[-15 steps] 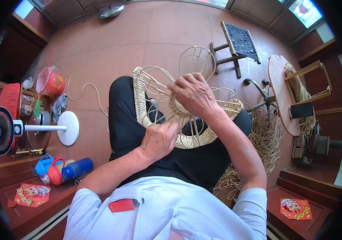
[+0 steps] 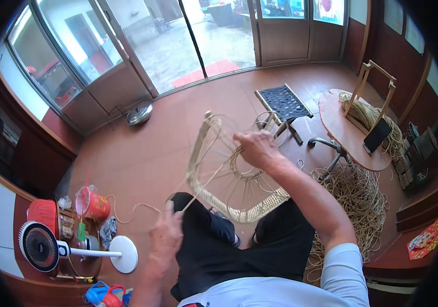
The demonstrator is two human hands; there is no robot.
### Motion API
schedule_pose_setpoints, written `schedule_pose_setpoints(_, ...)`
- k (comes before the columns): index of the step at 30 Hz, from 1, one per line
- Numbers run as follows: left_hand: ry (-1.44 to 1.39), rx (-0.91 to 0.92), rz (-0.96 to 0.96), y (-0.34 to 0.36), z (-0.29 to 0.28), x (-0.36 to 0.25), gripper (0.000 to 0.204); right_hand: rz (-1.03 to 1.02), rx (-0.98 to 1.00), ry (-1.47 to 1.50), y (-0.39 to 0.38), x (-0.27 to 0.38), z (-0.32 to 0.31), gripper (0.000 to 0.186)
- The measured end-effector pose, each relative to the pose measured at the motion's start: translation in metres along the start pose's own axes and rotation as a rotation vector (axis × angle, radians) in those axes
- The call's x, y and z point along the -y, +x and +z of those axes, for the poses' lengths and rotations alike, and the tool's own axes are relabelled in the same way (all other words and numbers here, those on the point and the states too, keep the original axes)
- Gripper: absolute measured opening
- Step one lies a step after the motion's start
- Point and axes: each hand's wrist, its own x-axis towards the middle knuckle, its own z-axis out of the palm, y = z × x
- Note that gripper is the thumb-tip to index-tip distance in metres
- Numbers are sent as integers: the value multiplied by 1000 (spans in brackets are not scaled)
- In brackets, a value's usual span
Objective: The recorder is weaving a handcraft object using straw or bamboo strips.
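Note:
A half-woven seat-like piece of straw-coloured cord [image 2: 252, 212] stands tilted above my knees. It has a thick braided rim, open strands across its middle and a smaller woven ring [image 2: 248, 176] at the centre. My right hand [image 2: 260, 149] is closed on the upper part of that ring, its fingertips partly hidden behind it. Off to the lower left, my left hand [image 2: 166, 233] is closed on a strand of cord [image 2: 204, 185], which runs taut from the ring to my fingers. The left hand is slightly blurred.
A large tangle of cord [image 2: 357, 204] lies on the floor at right. Beyond it are a round-topped stand [image 2: 334, 117] with a phone [image 2: 377, 136] and a woven stool [image 2: 286, 102]. A white fan [image 2: 96, 253] and a red bucket [image 2: 95, 204] stand at left.
My left hand has drawn away from the ring to the lower left, stretching a strand. The woven piece has risen off my lap and tilted. The view has swung up toward the glass doors.

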Motion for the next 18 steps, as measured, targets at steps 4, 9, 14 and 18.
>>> schedule_pose_setpoints(4,-258,-12,-520,9,-15,91,46,177,11,-37,18,-25,-25,45)
schedule_pose_setpoints(9,-1305,-275,-827,-46,4,317,48,231,-27,-44,21,-32,-31,50)
schedule_pose_setpoints(14,-1617,-700,-1057,-104,6,431,39,299,-52,-44,25,-51,-22,49)
schedule_pose_setpoints(18,-1627,-686,-1231,-116,15,411,38,333,-20,-107,24,-59,-26,46)
